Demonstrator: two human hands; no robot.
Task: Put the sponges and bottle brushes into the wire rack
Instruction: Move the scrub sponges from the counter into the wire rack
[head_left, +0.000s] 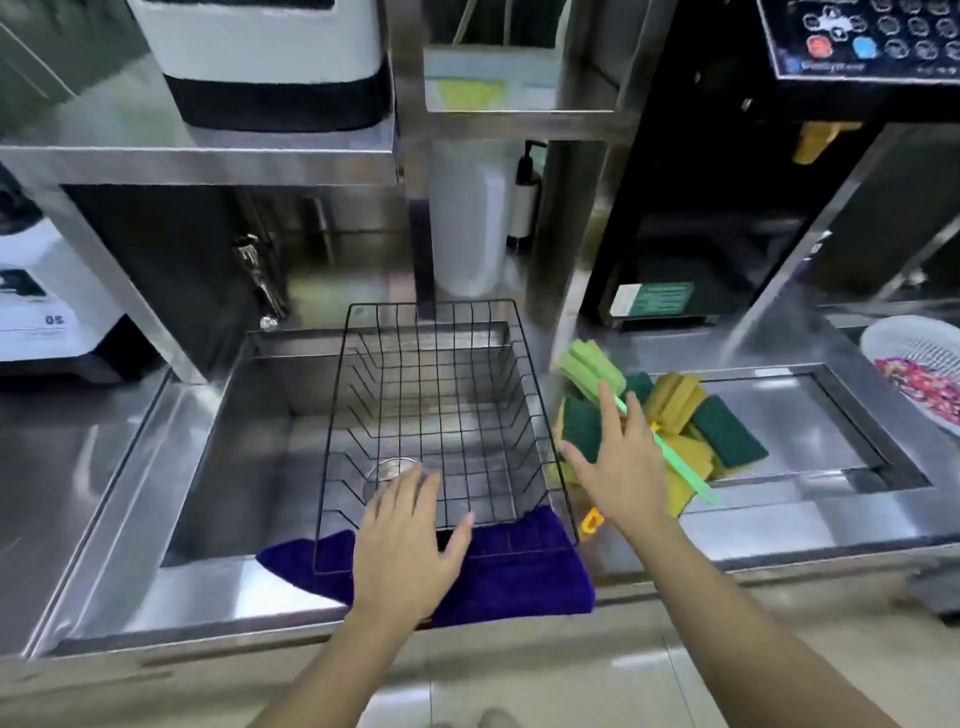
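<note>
Wire rack (441, 415) sits empty over the sink (249, 415), its front on a purple cloth (519, 566). Left hand (405, 540) open at its front edge, probably steadying. Right hand (621, 462) open, empty over the sponges (727, 431) and green bottle brush (592, 366) beside it.

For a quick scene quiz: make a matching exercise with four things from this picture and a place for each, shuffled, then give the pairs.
Things:
1. wire rack
2. purple cloth
3. green brush
4. white basket

Places:
A. far right edge of the counter
B. on the sponge pile, right of the rack
C. over the sink
D. under the rack's near end, on the sink's front edge

Pairs: 1-C, 2-D, 3-B, 4-A
</note>
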